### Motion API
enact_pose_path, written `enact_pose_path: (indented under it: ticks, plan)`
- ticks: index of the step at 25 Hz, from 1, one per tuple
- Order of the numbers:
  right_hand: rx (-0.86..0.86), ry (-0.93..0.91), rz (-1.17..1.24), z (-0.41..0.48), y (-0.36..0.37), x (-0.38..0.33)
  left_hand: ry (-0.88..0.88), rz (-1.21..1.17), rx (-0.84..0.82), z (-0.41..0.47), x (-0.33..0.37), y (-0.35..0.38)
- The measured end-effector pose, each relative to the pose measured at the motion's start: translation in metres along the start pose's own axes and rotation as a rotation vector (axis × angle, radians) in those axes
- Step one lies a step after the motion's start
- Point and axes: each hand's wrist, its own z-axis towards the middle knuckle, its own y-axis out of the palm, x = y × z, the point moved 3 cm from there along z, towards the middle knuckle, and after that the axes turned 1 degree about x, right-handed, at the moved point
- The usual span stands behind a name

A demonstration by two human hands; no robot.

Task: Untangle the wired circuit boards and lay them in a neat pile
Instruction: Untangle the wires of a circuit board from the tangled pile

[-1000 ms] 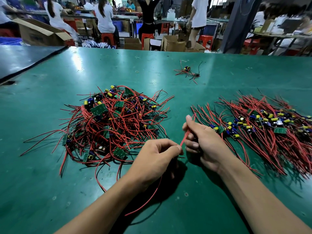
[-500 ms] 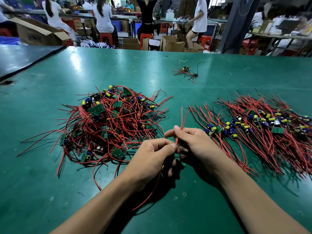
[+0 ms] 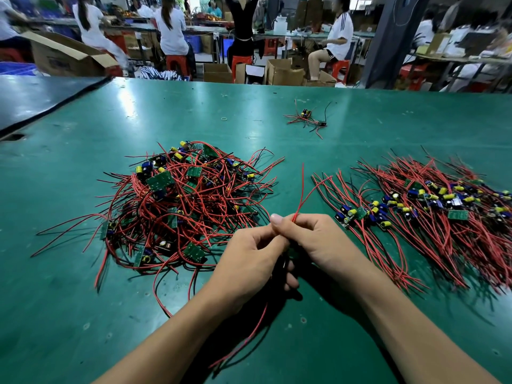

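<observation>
- Both hands have come together since a second ago. Then the right hand (image 3: 318, 245) sat apart from the left hand (image 3: 249, 261) with a red wire stretched between them; now its thumb lies against the left fingers, just right of the tangle's near edge.
- Held wires (image 3: 298, 206), red, now fan upward from the right hand's pinch of thumb and forefinger.
- Another red strand trails from under the left hand toward the viewer.
- Left fingers are curled round the same bundle. Any board on it is hidden between the hands.
- Tangle (image 3: 188, 206) of boards and red wires lies heaped on the green surface (image 3: 69, 314).
- Right of the tangle, past the hands, the pile (image 3: 429, 212) lies with its wires roughly parallel.
- Well beyond the tangle and to its right, a stray board (image 3: 306, 115) with a few wires sits alone.
</observation>
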Motion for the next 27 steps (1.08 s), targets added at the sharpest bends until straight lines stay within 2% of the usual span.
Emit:
enact_pose_path:
  ticks: [4,6,13,16,19,22,24,27]
  plan:
    - [0.238,-0.072,-0.353,0.008,-0.009,0.001,0.013,0.061,0.019,0.0,-0.001,-0.001]
    - [0.287,-0.053,-0.376,0.012,-0.011,0.002,0.021,0.076,0.026,0.0,0.0,-0.001]
    - [0.356,-0.003,-0.091,0.015,-0.021,-0.004,0.001,0.121,-0.074,-0.004,0.005,-0.001]
    - [0.36,0.012,0.126,0.017,-0.028,-0.009,-0.004,0.126,-0.089,-0.005,0.006,0.0]
    - [0.245,0.03,0.462,0.016,-0.032,-0.017,0.008,0.119,-0.091,-0.006,0.005,0.001]
    - [0.098,0.023,0.63,0.011,-0.03,-0.023,0.02,0.128,-0.08,-0.005,0.004,0.001]
    - [0.084,0.013,0.579,0.012,-0.028,-0.022,0.019,0.132,-0.067,-0.005,0.003,0.0]
    - [0.192,-0.003,0.197,0.014,-0.023,-0.014,0.012,0.119,-0.042,-0.005,0.002,-0.001]
